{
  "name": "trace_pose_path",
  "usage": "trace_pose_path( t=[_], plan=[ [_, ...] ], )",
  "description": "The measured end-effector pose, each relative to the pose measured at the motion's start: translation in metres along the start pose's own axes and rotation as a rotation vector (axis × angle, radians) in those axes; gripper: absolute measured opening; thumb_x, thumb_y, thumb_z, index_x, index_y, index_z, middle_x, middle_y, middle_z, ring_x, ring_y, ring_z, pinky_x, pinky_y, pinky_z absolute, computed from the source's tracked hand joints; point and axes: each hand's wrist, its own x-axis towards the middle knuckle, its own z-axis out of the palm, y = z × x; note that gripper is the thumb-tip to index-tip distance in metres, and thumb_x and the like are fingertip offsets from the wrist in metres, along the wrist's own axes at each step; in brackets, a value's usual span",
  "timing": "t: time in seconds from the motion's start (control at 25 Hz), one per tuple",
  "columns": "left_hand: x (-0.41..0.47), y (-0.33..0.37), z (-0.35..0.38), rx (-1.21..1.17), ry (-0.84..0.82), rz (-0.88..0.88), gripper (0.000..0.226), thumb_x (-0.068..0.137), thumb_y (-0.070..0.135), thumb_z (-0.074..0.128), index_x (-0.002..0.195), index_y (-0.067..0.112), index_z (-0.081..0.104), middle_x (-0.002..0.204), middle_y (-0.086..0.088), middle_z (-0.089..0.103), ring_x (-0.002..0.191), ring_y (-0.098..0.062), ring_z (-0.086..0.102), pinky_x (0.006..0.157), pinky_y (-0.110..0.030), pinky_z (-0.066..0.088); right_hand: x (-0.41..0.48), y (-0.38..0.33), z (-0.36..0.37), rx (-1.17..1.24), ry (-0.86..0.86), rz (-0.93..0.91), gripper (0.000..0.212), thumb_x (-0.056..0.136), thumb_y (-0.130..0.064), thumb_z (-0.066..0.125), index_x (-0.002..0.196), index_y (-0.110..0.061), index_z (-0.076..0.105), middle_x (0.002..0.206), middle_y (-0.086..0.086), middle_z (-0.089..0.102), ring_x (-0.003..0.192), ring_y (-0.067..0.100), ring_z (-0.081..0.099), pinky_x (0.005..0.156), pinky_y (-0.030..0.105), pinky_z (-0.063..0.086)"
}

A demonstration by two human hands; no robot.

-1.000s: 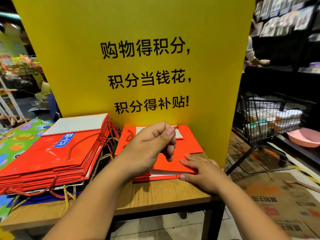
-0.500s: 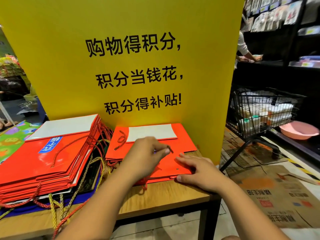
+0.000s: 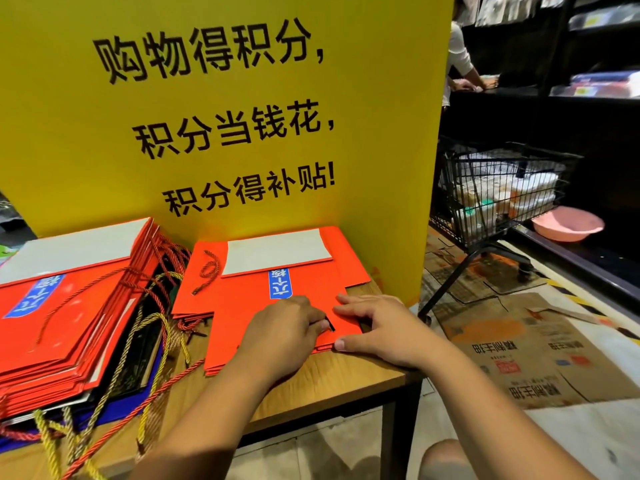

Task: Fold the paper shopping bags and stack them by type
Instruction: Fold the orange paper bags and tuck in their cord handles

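A small stack of flattened red paper bags lies on the wooden table in front of me; the top bag shows a blue label and a grey-white bottom panel. My left hand lies on the top bag with fingers curled, pinching the edge of its folded part. My right hand presses flat on the bag's right edge, fingers straight. A taller stack of larger red bags with red and gold cord handles sits at the left.
A big yellow sign board stands right behind the bags. To the right are a black wire shopping cart, a pink basin and flattened cardboard on the floor. A person stands at dark shelves far right.
My left hand has lowered the raised red flap onto the stack, and the bag now lies flat. The right hand has stayed pressed on the right edge. The view moved closer.
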Motion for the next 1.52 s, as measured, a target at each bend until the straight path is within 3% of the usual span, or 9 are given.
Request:
trace_pose_path(
  t=[0.28, 0.4, 0.6, 0.72, 0.84, 0.96, 1.08, 1.36, 1.52],
  plan=[
    [0.002, 0.005, -0.003, 0.266, -0.015, 0.116, 0.027, 0.101, 0.039, 0.042, 0.109, 0.03, 0.066, 0.099, 0.004, 0.054, 0.091, -0.025, 0.06, 0.062, -0.033, 0.04, 0.001, 0.001, 0.001, -0.035, -0.009, -0.007, 0.073, 0.075, -0.063, 0.073, 0.139, -0.034, 0.056, 0.156, -0.016, 0.037, 0.144, 0.004, 0.031, 0.121, 0.037, 0.019],
    [0.006, 0.009, -0.01, 0.375, -0.073, 0.214, 0.027, 0.099, 0.031, 0.042, 0.113, 0.027, 0.065, 0.101, 0.002, 0.055, 0.09, -0.026, 0.06, 0.063, -0.036, 0.046, 0.002, 0.003, 0.004, -0.042, -0.039, 0.0, 0.08, 0.071, -0.078, 0.056, 0.138, -0.035, 0.057, 0.155, -0.016, 0.038, 0.145, 0.005, 0.029, 0.121, 0.041, 0.019],
    [0.016, 0.006, -0.029, 0.361, -0.251, 0.369, 0.037, 0.096, 0.033, 0.041, 0.13, 0.028, 0.054, 0.11, 0.001, 0.052, 0.096, -0.024, 0.058, 0.065, -0.033, 0.037, 0.003, 0.002, 0.008, -0.137, -0.046, -0.029, 0.05, 0.097, -0.058, 0.042, 0.138, -0.035, 0.057, 0.156, -0.013, 0.038, 0.147, 0.007, 0.027, 0.118, 0.038, 0.018],
    [0.021, -0.003, -0.034, 0.368, -0.294, 0.42, 0.038, 0.092, 0.049, 0.049, 0.124, 0.032, 0.058, 0.107, 0.005, 0.053, 0.093, -0.018, 0.058, 0.067, -0.032, 0.043, 0.004, -0.002, 0.011, -0.174, -0.023, 0.005, 0.075, 0.093, -0.071, 0.013, 0.138, -0.029, 0.056, 0.152, -0.012, 0.045, 0.145, 0.008, 0.033, 0.112, 0.033, 0.022],
    [0.029, -0.011, -0.026, 0.121, -0.362, 0.323, 0.03, 0.099, 0.046, 0.049, 0.107, 0.023, 0.067, 0.096, 0.008, 0.053, 0.088, -0.012, 0.054, 0.075, -0.034, 0.044, 0.002, -0.007, 0.011, -0.112, 0.082, 0.016, 0.042, 0.102, -0.052, 0.035, 0.118, -0.025, 0.063, 0.122, -0.004, 0.068, 0.119, 0.02, 0.058, 0.095, 0.036, 0.042],
    [0.039, -0.018, -0.018, -0.111, -0.342, 0.272, 0.03, 0.102, 0.036, 0.05, 0.091, 0.016, 0.07, 0.084, 0.009, 0.052, 0.08, -0.009, 0.051, 0.079, -0.034, 0.045, -0.003, -0.011, 0.008, 0.058, 0.308, 0.026, 0.02, 0.095, -0.042, 0.062, 0.097, -0.025, 0.051, 0.094, -0.01, 0.061, 0.083, 0.006, 0.057, 0.069, 0.03, 0.047],
    [0.041, -0.021, -0.012, -0.18, -0.289, 0.265, 0.032, 0.102, 0.032, 0.051, 0.09, 0.009, 0.071, 0.083, 0.001, 0.056, 0.079, -0.014, 0.052, 0.078, -0.036, 0.044, -0.007, -0.014, 0.004, 0.139, 0.424, -0.02, 0.025, 0.084, -0.032, 0.078, 0.086, -0.023, 0.055, 0.094, -0.018, 0.044, 0.084, 0.002, 0.05, 0.068, 0.018, 0.041],
    [0.042, -0.028, -0.005, -0.455, -0.223, 0.083, 0.036, 0.097, 0.032, 0.059, 0.081, 0.001, 0.067, 0.087, -0.017, 0.062, 0.075, -0.019, 0.056, 0.074, -0.042, 0.045, -0.002, -0.038, 0.004, -0.124, 0.334, 0.162, 0.021, 0.087, -0.047, 0.066, 0.086, -0.029, 0.076, 0.102, -0.007, 0.037, 0.106, 0.013, 0.042, 0.084, 0.03, 0.043],
    [0.043, -0.029, 0.0, -0.572, -0.288, 0.001, 0.029, 0.096, 0.027, 0.063, 0.073, 0.01, 0.07, 0.078, -0.003, 0.059, 0.072, -0.008, 0.051, 0.071, -0.031, 0.042, 0.006, -0.05, 0.012, -0.379, 0.287, 0.25, 0.026, 0.086, -0.044, 0.063, 0.094, -0.022, 0.074, 0.102, -0.002, 0.036, 0.106, 0.023, 0.044, 0.084, 0.033, 0.044]
  ],
)
